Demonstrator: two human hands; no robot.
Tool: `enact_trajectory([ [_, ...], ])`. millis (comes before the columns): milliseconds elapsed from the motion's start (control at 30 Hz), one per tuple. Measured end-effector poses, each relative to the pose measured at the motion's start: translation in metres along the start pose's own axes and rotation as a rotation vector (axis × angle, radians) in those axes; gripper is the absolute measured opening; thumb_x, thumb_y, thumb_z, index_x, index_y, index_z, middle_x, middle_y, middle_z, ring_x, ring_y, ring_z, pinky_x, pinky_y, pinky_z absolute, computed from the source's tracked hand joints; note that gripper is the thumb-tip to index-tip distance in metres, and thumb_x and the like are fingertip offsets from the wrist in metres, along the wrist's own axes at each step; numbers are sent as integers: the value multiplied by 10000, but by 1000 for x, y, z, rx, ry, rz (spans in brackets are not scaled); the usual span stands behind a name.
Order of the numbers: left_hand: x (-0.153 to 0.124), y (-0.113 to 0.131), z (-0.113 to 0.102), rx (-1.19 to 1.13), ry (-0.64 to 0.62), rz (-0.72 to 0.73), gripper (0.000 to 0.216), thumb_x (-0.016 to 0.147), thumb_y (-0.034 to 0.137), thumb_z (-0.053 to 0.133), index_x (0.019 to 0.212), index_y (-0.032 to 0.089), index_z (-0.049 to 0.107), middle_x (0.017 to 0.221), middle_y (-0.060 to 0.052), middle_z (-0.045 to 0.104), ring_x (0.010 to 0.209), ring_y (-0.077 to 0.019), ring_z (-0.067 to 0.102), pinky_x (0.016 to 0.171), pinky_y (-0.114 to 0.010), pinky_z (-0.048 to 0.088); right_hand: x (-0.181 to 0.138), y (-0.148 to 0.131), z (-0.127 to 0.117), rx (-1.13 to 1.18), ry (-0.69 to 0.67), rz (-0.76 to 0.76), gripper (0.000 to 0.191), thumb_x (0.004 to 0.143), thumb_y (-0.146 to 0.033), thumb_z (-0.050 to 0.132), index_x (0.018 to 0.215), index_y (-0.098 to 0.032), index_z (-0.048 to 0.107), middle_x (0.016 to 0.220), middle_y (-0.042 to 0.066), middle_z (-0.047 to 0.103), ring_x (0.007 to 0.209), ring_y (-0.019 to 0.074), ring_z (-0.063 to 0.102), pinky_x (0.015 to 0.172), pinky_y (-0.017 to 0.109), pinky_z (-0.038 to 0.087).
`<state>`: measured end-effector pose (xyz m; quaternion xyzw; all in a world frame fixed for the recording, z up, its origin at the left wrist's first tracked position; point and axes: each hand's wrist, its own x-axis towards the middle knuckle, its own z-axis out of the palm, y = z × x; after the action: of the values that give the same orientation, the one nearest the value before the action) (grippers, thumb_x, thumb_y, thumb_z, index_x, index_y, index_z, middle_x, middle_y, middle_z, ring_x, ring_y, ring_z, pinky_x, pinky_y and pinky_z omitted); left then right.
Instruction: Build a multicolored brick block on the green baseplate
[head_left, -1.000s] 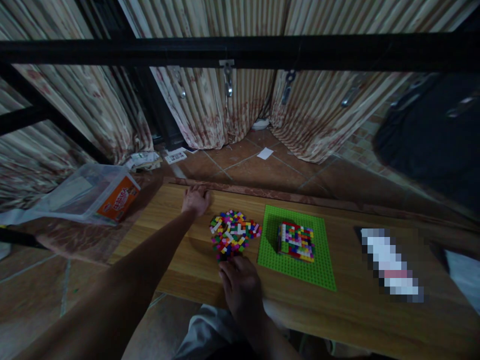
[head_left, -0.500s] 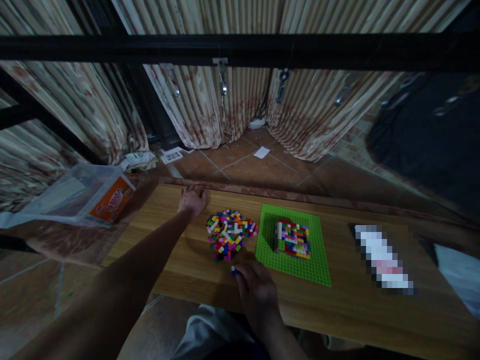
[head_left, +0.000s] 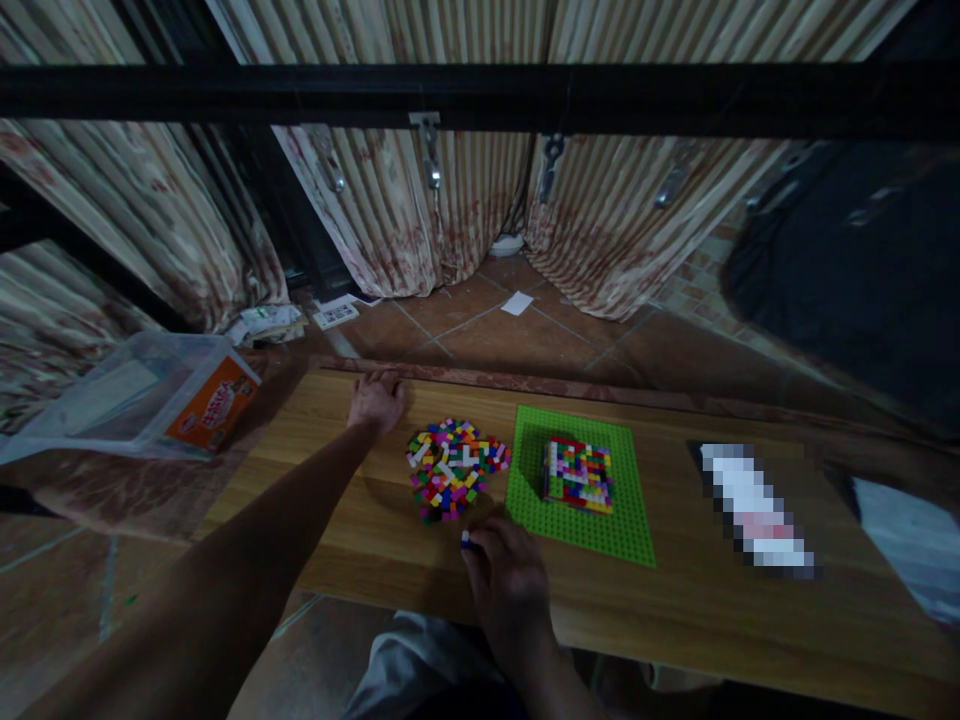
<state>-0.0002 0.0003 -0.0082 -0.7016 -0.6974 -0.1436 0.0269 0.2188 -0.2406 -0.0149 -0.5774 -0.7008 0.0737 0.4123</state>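
My right hand (head_left: 508, 570) is closed in a pinch on a small toy brick (head_left: 466, 540), which looks white and dark blue. It is just in front of a loose pile of many-coloured toy bricks (head_left: 450, 475). To the right of the pile lies a green baseplate (head_left: 637, 530). A square block of stacked bricks (head_left: 577, 475) in mixed colours sits on that baseplate. My left hand (head_left: 377, 400) rests on the table near its far edge, left of the pile. Its fingers lie outstretched with nothing in them.
The wooden table (head_left: 675, 610) also bears a pixelated object (head_left: 757, 510) on the right and a pale sheet (head_left: 907, 540) beyond it. A clear plastic bin (head_left: 142, 420) with an orange label stands left of the table. Striped curtains (head_left: 480, 200) hang behind.
The view has shifted slightly, so everything sits a little further left. Both hands keep nearly the same places, and the right still pinches the toy brick.
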Motion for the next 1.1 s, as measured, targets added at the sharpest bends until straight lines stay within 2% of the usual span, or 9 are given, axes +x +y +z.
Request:
enact_trajectory([
  [100,0,0,0,1,-11,-8,377,904,365,406,1152,196,635,1278,-102,631,1212,-306,510,1043,-460,363,2,4,-1,20,-2,25,107,897,-190,541,927,-200,643,896,69,654,822,209,599,745,347,494],
  [233,0,0,-1,3,-16,-7,370,904,368,402,1122,195,645,1258,-109,639,1198,-314,515,1025,-466,375,10,2,-2,-6,-72,46,163,879,-222,568,1021,-191,641,962,85,643,874,226,593,768,359,492],
  [367,1,-1,-1,-7,0,6,378,903,359,398,1134,185,642,1266,-117,636,1199,-315,517,1031,-472,374,14,-1,2,-20,-121,48,134,864,-155,568,944,-213,659,912,59,623,837,208,577,755,339,470],
  [567,2,-2,-1,-11,-5,-7,396,900,373,395,1157,188,633,1272,-120,635,1222,-319,512,1050,-470,366,10,-3,4,60,-105,96,128,822,-95,598,845,-221,606,859,22,621,794,186,570,721,309,441],
  [667,2,-2,-2,-15,-8,-6,395,895,378,395,1144,196,641,1266,-121,639,1210,-323,523,1039,-477,378,9,-4,3,98,-100,59,123,827,-99,594,826,-222,589,804,4,625,752,179,566,686,304,421],
  [767,3,-2,-3,-28,-5,-2,391,887,365,397,1136,194,645,1265,-130,637,1212,-331,520,1040,-493,379,10,-6,2,121,-120,23,134,839,-98,585,829,-229,608,777,-4,636,747,178,572,680,304,416],
  [900,3,-1,-6,-21,-17,1,396,888,369,392,1132,186,643,1261,-137,635,1211,-331,518,1039,-490,383,10,-6,2,164,-132,33,201,817,-74,621,931,-236,655,824,-1,670,788,181,590,709,307,438],
  [1100,2,0,-9,-4,-23,17,374,892,371,388,1108,197,639,1257,-122,638,1198,-315,527,1037,-474,382,5,-5,5,193,-94,33,173,789,-80,683,863,-236,687,804,-2,668,781,182,582,713,314,447],
])
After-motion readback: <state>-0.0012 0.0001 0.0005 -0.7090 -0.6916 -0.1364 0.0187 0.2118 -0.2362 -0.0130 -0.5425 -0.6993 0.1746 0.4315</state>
